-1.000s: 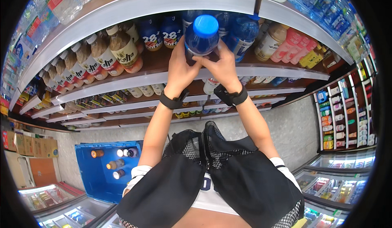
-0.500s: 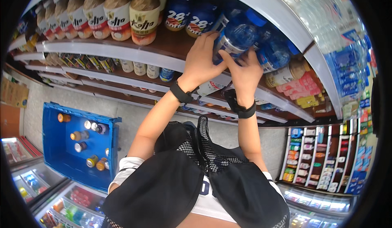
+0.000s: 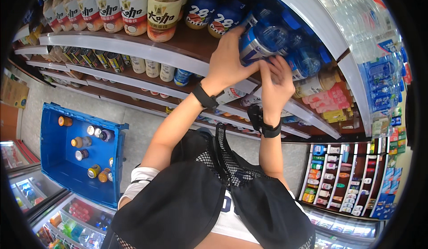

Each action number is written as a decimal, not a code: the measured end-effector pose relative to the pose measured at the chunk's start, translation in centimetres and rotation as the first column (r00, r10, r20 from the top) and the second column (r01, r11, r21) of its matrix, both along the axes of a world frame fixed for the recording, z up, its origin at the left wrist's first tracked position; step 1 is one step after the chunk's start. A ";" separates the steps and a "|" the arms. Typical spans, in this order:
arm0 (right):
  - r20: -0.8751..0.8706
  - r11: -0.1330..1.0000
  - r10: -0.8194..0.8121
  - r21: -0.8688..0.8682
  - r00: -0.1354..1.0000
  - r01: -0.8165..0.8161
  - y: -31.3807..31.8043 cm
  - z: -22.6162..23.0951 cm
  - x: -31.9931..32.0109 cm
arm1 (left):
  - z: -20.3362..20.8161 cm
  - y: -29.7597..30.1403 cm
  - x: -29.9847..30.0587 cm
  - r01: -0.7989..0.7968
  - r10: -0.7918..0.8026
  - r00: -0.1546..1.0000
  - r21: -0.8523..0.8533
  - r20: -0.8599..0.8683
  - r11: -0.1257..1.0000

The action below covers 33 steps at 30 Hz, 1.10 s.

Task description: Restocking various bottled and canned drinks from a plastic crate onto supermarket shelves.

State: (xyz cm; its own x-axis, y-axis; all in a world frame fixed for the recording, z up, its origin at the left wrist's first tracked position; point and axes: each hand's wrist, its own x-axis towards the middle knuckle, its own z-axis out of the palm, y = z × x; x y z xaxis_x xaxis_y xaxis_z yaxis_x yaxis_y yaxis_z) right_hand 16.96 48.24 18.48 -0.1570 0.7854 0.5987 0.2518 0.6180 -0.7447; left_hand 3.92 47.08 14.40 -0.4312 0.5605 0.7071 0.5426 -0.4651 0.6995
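Note:
A blue-tinted plastic bottle [image 3: 258, 45] with a blue and white label leans toward me at the shelf's front edge. My left hand [image 3: 229, 64] curves round its left side, fingers behind and thumb across the lower front, closed on it. By the bottle's lower right, my right hand [image 3: 277, 84] has loosely bent fingers that stand apart. Its thumb comes close to the left thumb, and nothing shows in its grasp. Another blue bottle [image 3: 304, 61] stands right behind those fingers. Dark-blue labelled coffee bottles [image 3: 227, 17] are left of my left fingertips.
Brown drink bottles [image 3: 162, 14] line the shelf [image 3: 133, 48] to the left. Lower shelves hold cans [image 3: 116, 63]. A blue crate [image 3: 82, 177] with several small bottles and cans is on the floor at left. Clear bottle packs [image 3: 347, 17] are stacked at right.
The bottle's label has turned more toward me. My right fingers have drawn back from beside the bottle and spread in front. The view has shifted slightly.

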 end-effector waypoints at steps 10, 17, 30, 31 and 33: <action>-0.247 0.973 -0.057 0.202 0.967 0.109 4.9 -4.9 4.5 | 0.9 0.9 -2.4 0.168 -0.177 0.984 -0.232 -0.020 0.958; -0.034 0.977 -0.186 0.103 0.982 0.188 5.0 -5.0 4.9 | 0.2 1.1 -2.7 0.128 -0.150 0.987 -0.260 -0.066 0.957; -0.006 0.997 -0.054 0.049 0.999 0.054 5.5 -3.9 5.1 | 0.5 1.0 -2.9 -0.006 -0.026 0.992 -0.253 -0.123 0.968; -0.006 0.999 -0.037 -0.008 0.999 0.037 5.3 -3.7 5.1 | 0.3 0.8 -2.8 -0.024 -0.008 0.990 -0.223 -0.141 0.975; -0.008 0.998 -0.014 -0.055 1.000 0.013 5.3 -3.9 5.2 | -0.2 0.5 -2.4 -0.036 0.021 0.984 -0.081 -0.176 0.996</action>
State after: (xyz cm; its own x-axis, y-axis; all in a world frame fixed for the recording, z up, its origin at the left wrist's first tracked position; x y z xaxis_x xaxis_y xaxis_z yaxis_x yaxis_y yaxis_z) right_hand 22.12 53.53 14.62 -0.1412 0.8194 0.5556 0.2536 0.5724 -0.7797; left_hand 1.51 47.59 14.23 -0.3218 0.6098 0.7243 0.6721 -0.3917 0.6283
